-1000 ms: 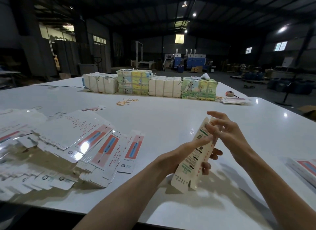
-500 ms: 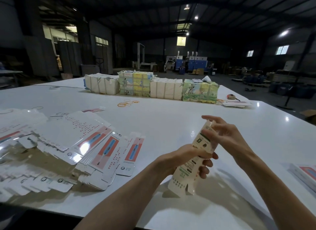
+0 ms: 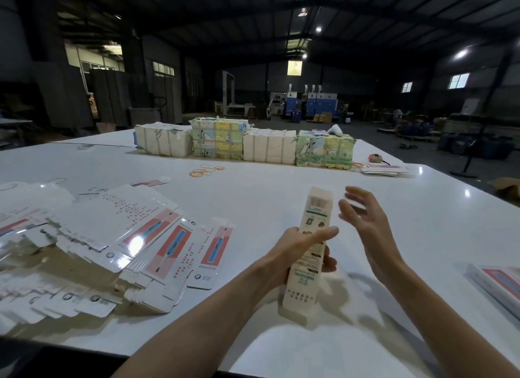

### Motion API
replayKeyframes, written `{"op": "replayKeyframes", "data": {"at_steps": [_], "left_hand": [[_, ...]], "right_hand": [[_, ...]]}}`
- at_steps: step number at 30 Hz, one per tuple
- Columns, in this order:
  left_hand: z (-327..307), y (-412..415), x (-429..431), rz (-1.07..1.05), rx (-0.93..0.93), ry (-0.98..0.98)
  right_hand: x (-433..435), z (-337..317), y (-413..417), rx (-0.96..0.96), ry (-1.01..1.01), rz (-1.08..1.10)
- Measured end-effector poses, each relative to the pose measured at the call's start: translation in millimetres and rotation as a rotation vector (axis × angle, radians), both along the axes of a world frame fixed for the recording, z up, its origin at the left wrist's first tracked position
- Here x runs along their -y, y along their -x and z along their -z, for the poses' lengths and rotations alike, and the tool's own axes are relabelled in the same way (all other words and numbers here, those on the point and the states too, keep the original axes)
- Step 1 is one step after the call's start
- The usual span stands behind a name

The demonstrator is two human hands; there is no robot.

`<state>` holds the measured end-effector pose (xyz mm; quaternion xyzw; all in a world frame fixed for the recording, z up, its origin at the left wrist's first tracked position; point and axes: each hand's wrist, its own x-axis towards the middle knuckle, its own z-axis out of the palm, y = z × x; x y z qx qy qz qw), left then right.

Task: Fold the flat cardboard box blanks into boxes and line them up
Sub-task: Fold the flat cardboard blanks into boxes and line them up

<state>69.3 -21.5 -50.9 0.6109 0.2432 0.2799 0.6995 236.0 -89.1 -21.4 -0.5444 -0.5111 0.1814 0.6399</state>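
My left hand (image 3: pixel 292 254) grips a tall, narrow cream box (image 3: pixel 311 245) around its middle and holds it nearly upright above the white table (image 3: pixel 281 197). Its top end looks closed, with a barcode just below. My right hand (image 3: pixel 365 223) hovers just right of the box's upper part, fingers spread and slightly blurred, apart from the box. A fanned heap of flat box blanks (image 3: pixel 112 242) with red-and-blue prints lies on the left of the table. One folded box (image 3: pixel 498 286) lies at the right edge.
Several wrapped bundles (image 3: pixel 242 145) stand in a row at the far side of the table. Orange rubber bands (image 3: pixel 206 171) lie in front of them, and a thin stack of blanks (image 3: pixel 385 169) sits far right. A dark warehouse lies beyond.
My right hand has let go of the box's top end and pulled away to the right, fingers spread. The box now stands straighter in my left hand, with its top flap closed.
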Motion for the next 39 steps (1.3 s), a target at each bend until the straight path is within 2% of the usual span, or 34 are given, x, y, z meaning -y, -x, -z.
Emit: {"op": "replayKeyframes", "data": {"at_steps": [3,8,12,17,22,30,33,39], "left_hand": [[-3.3,0.8,2.0,-0.014,0.121,0.045],[-2.2,0.1,4.5,0.059,0.095,0.029],[2.6,1.8,3.6,-0.042,0.072,-0.252],[4.6,-2.7,1.2,-0.079,0.115,-0.354],[4.7,-4.8,1.0,-0.145,0.077,-0.453],[-0.7,-3.1,5.1,-0.084,0.069,-0.442],[-1.9,-0.5,4.1,-0.046,0.02,-0.394],[1.9,-1.5,-0.1,0.06,0.037,-0.269]], "right_hand": [[0.7,11.8,6.5,0.011,0.052,-0.151],[-0.7,21.4,11.0,-0.017,0.025,-0.208],[-0.1,22.7,6.5,-0.03,0.032,-0.231],[-2.4,26.5,8.4,-0.047,0.051,-0.31],[-5.8,27.1,10.1,-0.069,0.055,-0.336],[-7.2,27.2,5.1,-0.14,0.01,-0.378],[-6.5,26.3,4.5,-0.161,0.03,-0.398],[-8.6,26.1,-0.2,-0.133,0.11,-0.35]]}}
